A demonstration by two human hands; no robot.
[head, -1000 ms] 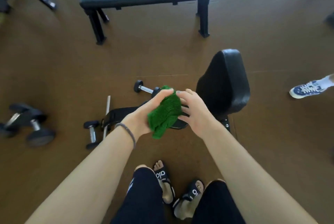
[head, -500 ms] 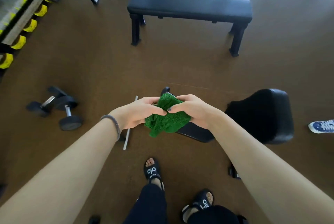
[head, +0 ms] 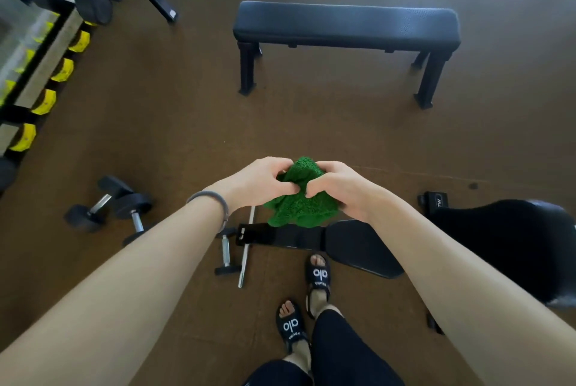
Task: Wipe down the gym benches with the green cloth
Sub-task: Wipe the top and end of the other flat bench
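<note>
Both hands are clamped on the green cloth (head: 300, 198), which is bunched up in the air in front of the person, above the floor and not touching any bench. The left hand (head: 258, 181) pinches its upper left part with curled fingers and thumb; the right hand (head: 341, 189) grips the upper right part the same way, knuckles nearly meeting the left's. The lower folds of the cloth hang free below the two grips. A grey band (head: 215, 203) circles the left wrist.

Just beneath the cloth lies the black seat pad (head: 361, 245) of an adjustable bench, with its raised back pad (head: 511, 242) off to the right; the far right edge of that pad is too dark to read clearly. A thin metal bar (head: 246, 256) and a small dumbbell (head: 226, 253) lie on the floor beside the seat's left end. Two more dumbbells (head: 115, 206) rest further left, well apart from the hands.

The floor (head: 174, 123) is brown and smooth, with a faint seam running across it behind the hands. Ahead stands the flat bench (head: 346, 23), its black padded top level on four black legs, with bare floor between it and the hands. A dumbbell rack (head: 46, 52) with yellow-marked weights runs along the left edge. The person's feet wear black slides (head: 318, 276) near the seat pad.
</note>
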